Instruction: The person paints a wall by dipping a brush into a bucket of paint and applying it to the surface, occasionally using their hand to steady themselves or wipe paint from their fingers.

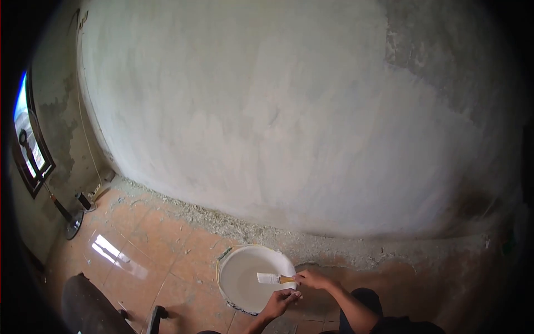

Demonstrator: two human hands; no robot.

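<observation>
A paintbrush (269,278) with pale, white-coated bristles and a yellowish handle is held level over the bucket, bristles pointing left. My right hand (313,279) is closed around the end of its handle. Just below the brush, at the bucket's near right rim, is my left hand (281,302). Its fingers are drawn together in a pinch, and whatever they hold, if anything, is too small to make out. The round white bucket (225,286) contains a whitish liquid and stands on the tiled floor beneath both hands.
A large wall (267,122) with patchy whitish coating rises ahead. Flaked debris (206,214) lies along its base on the tiles (161,250). A standing fan (72,225) is at the left, near a window (33,139). A dark seat-like object (92,306) is at lower left.
</observation>
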